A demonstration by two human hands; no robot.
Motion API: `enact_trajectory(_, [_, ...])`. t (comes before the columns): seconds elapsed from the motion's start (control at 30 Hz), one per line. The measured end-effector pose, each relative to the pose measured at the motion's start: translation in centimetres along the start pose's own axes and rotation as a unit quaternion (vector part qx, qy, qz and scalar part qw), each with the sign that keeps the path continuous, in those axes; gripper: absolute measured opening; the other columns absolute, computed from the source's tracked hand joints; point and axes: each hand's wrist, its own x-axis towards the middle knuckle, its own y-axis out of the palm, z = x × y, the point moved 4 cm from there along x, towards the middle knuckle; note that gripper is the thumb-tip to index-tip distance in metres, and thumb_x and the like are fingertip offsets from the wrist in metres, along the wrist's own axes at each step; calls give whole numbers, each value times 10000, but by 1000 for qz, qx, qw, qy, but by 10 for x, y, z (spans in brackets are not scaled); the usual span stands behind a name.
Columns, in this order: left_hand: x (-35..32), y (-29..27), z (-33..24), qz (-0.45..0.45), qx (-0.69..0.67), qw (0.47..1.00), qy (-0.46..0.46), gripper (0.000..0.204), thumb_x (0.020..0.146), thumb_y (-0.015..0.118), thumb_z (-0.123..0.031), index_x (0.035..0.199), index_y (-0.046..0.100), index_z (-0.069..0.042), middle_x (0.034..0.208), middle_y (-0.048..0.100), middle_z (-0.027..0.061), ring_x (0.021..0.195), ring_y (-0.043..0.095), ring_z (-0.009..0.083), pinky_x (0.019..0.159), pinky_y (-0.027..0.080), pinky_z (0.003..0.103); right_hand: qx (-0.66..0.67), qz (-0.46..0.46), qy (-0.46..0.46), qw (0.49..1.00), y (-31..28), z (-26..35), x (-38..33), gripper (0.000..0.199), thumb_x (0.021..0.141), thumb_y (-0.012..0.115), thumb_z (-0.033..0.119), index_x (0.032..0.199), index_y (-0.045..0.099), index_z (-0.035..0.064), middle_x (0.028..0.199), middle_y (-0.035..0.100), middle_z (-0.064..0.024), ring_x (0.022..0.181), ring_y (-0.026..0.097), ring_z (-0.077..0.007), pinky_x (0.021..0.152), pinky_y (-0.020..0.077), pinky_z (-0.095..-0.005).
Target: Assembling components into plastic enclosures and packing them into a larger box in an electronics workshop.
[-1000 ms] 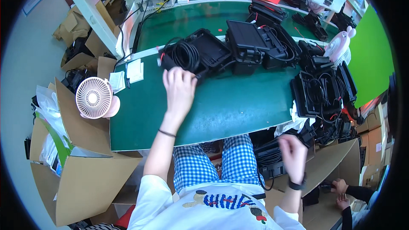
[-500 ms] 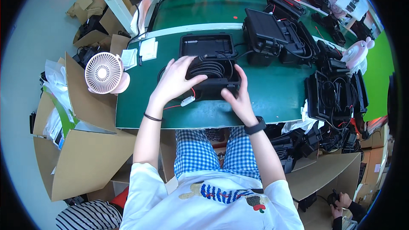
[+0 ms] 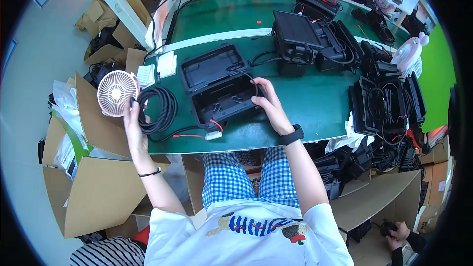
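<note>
A black plastic box (image 3: pixel 213 69) lies with its lid open on the green table (image 3: pixel 315 113), turned at an angle. My right hand (image 3: pixel 275 111) grips its right end, thumb and fingers on the rim where a black cable passes. To the left of the box, my left hand (image 3: pixel 134 127) is closed on a coil of black corrugated cable (image 3: pixel 171 111). From the coil a black lead runs to the box's front. A white connector (image 3: pixel 213 135) with a red wire lies there, close to the table's near edge. Little is left inside the box besides small fittings.
A pink fan (image 3: pixel 117 93) stands at the left, near paper slips (image 3: pixel 166 64). Similar black boxes (image 3: pixel 298 34) are stacked at the back right, with more at the right edge (image 3: pixel 377 106). Cardboard boxes (image 3: pixel 106 192) flank the table. Another person's hands (image 3: pixel 398 236) show at lower right.
The cable coil has come out of the box and moved left in my left hand. The box has turned, and my right hand has shifted to grip its right end.
</note>
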Motion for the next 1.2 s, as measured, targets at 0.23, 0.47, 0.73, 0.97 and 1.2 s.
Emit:
enact_trajectory(0.23, [35,-50,73,87,197,976,-16,507,1021,484,-244,1476,373,-49,1217,593,117,946,611,136,780,473,264,27,39,22,999,18,1,-20,378,855,589,110,1219,491,91,1254,514,-67,1170,492,-192,1008,372,-311])
enact_trajectory(0.47, [-35,-18,29,-102,601,707,358,377,980,553,-169,1344,559,-71,1386,484,159,1264,476,321,1060,371,407,-147,-96,-71,982,-8,3,-116,414,772,735,166,1094,486,90,1435,374,-241,1351,382,-370,1074,349,-439])
enact_trajectory(0.73, [-164,90,-1,372,328,766,409,418,686,787,-79,1081,737,-206,1110,599,48,1006,563,239,827,496,350,-76,-134,-53,987,-28,-6,-144,378,790,710,208,1086,503,98,1489,307,-271,1357,385,-327,1068,331,-409])
enact_trajectory(0.97, [-182,104,-2,356,339,678,547,351,597,742,-51,943,746,-112,962,643,30,794,594,192,658,520,298,-67,-70,-64,993,-24,3,-144,247,889,608,161,1120,580,78,1338,525,-158,1461,196,-357,1134,241,-462])
enact_trajectory(1.2, [-177,115,-2,385,286,746,462,370,576,852,-104,905,683,-114,848,607,34,709,587,207,570,479,305,15,-104,-33,994,-22,14,-137,430,873,612,153,1290,532,83,1568,208,-199,1463,195,-353,1167,197,-431])
